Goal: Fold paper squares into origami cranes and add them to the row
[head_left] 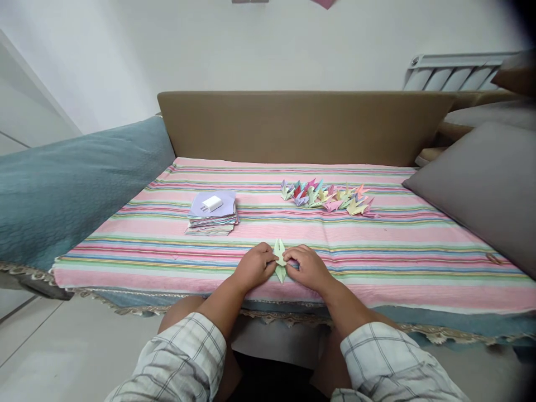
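A pale green folded paper (280,260) is held between the two hands, low over the striped cloth (377,290) near the front edge of the seat. Its left side is pinched between the thumb and bent fingers of the left hand (256,265), and its right side is gripped likewise by the right hand (309,268); both grips are nearly closed, with only the paper's thickness between, though how firmly it is pressed cannot be told. Between the hands a narrow gap is left, filled by the paper. Bare cloth is left on both sides of the hands, and the front edge is crossed by both forearms. Beyond the hands, the space is bounded at the left by a paper stack (213,223) topped with a white charger (213,204), and at the right by a cluster of folded cranes (330,196). The paper's long axis is directed away from the body, with narrow points at the far end and a single tip turned toward the person.
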Tool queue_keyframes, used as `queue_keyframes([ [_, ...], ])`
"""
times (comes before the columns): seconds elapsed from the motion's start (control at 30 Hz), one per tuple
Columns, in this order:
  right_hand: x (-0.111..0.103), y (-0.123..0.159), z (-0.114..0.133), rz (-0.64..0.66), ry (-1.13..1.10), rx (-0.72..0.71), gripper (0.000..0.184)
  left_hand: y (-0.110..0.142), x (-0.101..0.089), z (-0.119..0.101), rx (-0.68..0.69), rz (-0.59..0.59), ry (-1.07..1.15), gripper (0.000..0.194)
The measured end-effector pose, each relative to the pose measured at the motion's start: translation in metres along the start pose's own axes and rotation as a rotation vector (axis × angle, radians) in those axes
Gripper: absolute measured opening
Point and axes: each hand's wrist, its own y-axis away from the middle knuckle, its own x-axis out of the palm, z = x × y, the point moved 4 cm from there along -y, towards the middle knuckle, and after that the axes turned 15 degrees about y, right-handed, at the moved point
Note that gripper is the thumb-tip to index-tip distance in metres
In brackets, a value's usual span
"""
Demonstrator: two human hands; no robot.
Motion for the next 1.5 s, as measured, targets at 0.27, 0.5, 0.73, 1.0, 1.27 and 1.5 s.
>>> queue_keyframes([
  [0.27, 0.005, 0.001, -0.006, -0.052, 0.047, 0.005, 0.003, -0.003, -0.002, -0.002, -0.068, -0.090, -0.123, 0.016],
  [0.5, 0.008, -0.001, -0.007, -0.008, 0.085, 0.037, 0.004, -0.004, -0.002, 0.003, -0.126, -0.112, -0.087, 0.018],
  [0.73, 0.009, -0.003, -0.006, -0.030, 0.112, 0.074, 0.009, -0.006, 0.000, 0.003, -0.163, -0.105, -0.117, 0.022],
  [1.0, 0.011, -0.004, -0.007, 0.004, 0.117, 0.143, 0.014, -0.005, -0.001, 0.003, -0.153, -0.139, -0.115, 0.017],
  [1.27, 0.011, -0.004, -0.007, -0.075, 0.127, 0.209, 0.017, -0.008, -0.001, 0.004, -0.198, -0.192, -0.126, 0.025],
  [1.5, 0.012, -0.004, -0.002, -0.167, 0.179, 0.289, 0.019, -0.010, -0.001, 0.002, -0.238, -0.230, -0.185, 0.024],
])
